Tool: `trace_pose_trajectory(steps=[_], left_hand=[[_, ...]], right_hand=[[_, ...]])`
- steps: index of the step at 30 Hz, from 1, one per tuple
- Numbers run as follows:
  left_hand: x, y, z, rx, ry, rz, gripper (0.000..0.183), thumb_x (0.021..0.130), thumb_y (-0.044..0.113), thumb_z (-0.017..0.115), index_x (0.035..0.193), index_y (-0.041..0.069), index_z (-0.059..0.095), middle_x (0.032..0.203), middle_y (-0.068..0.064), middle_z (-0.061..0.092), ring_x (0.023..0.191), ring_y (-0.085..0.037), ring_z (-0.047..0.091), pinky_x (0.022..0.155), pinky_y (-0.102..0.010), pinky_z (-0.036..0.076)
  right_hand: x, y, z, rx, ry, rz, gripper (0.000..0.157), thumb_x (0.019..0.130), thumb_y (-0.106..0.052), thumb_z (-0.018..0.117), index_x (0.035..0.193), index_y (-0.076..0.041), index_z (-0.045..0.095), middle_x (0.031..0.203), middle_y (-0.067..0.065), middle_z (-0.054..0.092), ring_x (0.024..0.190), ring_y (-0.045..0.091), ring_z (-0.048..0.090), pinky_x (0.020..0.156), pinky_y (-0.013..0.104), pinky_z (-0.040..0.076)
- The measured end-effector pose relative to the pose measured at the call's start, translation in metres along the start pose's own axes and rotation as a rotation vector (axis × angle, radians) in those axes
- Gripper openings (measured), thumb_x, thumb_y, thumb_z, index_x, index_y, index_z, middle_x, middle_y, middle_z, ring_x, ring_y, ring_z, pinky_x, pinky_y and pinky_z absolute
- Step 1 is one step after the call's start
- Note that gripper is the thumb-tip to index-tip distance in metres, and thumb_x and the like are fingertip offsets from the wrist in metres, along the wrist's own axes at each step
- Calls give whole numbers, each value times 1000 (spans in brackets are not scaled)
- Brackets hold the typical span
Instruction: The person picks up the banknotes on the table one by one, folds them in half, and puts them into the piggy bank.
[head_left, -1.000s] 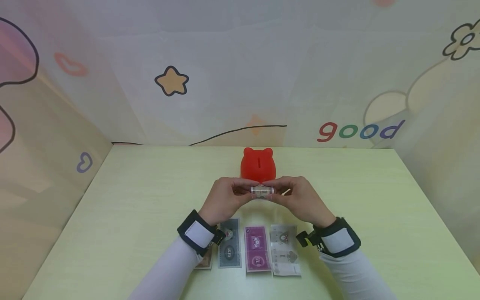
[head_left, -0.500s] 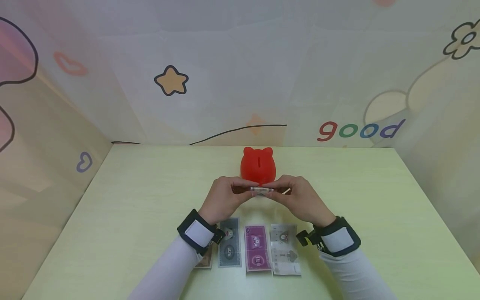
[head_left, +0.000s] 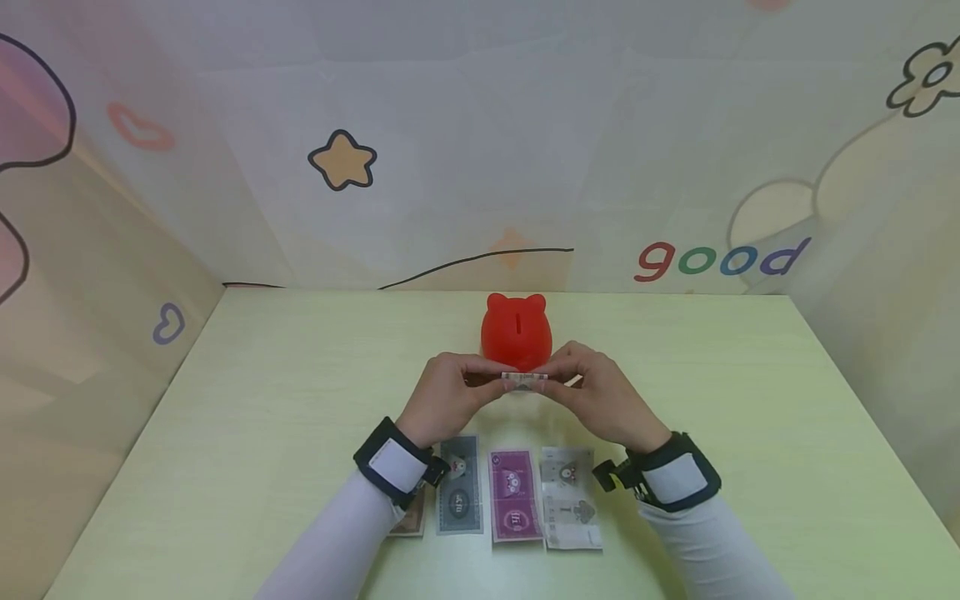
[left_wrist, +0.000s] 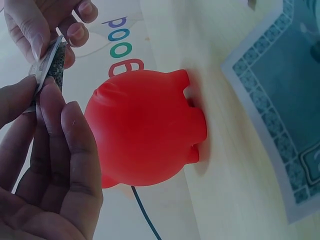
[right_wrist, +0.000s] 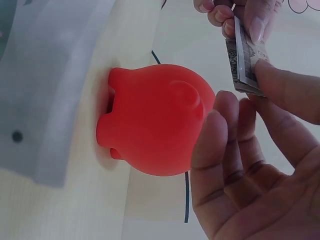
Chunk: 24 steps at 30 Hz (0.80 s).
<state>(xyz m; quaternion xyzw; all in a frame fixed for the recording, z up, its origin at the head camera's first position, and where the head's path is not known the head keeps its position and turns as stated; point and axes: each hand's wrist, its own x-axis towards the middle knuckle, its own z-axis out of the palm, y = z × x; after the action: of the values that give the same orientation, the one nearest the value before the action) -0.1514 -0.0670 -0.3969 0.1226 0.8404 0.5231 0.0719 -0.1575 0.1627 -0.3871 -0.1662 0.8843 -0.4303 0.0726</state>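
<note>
Between both hands, a small folded bannote-like paper, a play banknote (head_left: pixel 524 380), is held level in front of the red piggy bank (head_left: pixel 517 333). My left hand (head_left: pixel 454 397) pinches its left end between thumb and fingers. The right hand (head_left: pixel 600 395) pinches the other end the same way. From the right wrist view the folded banknote (right_wrist: pixel 245 57) shows several layers, with a dark patterned inner side. The piggy bank stands upright just beyond the hands, its coin slot (head_left: pixel 518 324) on top facing up.
Nearer the body lie a blue banknote (head_left: pixel 460 492), a purple banknote (head_left: pixel 515 497) and a pale banknote (head_left: pixel 572 500) in a row. A brown banknote (head_left: pixel 409 523) is partly hidden under the left wrist. A printed backdrop (head_left: pixel 480 167) rises behind the table (head_left: pixel 300 375).
The banknote between the hands has gone from a rounder roll to a flatter, thinner fold. The right hand's fingers have lifted slightly; the piggy bank stays in place.
</note>
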Motion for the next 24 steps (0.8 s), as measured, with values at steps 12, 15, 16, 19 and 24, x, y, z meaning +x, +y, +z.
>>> trace_pose_trajectory(steps=[12,15,16,19,24], left_hand=[[1,-2,-1,-2,3,29,20,93,22,79,111,16,82,99,0,74,89,-20,66,73,-32,59],[2,-3,-1,-4,1,26,18,93,23,79,109,16,82,99,0,73,90,-20,65,73,-32,58],[2,-3,-1,-4,-2,24,18,93,24,78,109,16,82,99,0,73,90,-20,65,73,-32,59],[2,-4,0,-24,-23,8,19,95,24,77,112,16,80,100,-1,76,91,-21,69,77,-34,60],[2,-4,3,-100,-69,-7,22,98,21,72,118,11,76,102,-7,79,91,-32,76,86,-46,63]], right_hand=[[-1,2,-1,130,-97,21,21,101,-18,67,119,-10,75,100,9,79,95,35,73,87,40,59],[-1,3,-1,133,-95,17,23,101,-19,67,121,-11,74,98,5,79,94,34,73,87,39,59],[-1,3,-1,135,-94,16,23,101,-19,68,122,-11,74,98,4,79,94,34,73,87,39,59],[-1,3,-2,143,-91,12,23,101,-19,68,122,-11,73,97,4,79,93,34,73,88,40,60],[-1,3,-2,151,-86,10,21,100,-18,69,120,-11,72,96,5,79,92,34,74,90,45,61]])
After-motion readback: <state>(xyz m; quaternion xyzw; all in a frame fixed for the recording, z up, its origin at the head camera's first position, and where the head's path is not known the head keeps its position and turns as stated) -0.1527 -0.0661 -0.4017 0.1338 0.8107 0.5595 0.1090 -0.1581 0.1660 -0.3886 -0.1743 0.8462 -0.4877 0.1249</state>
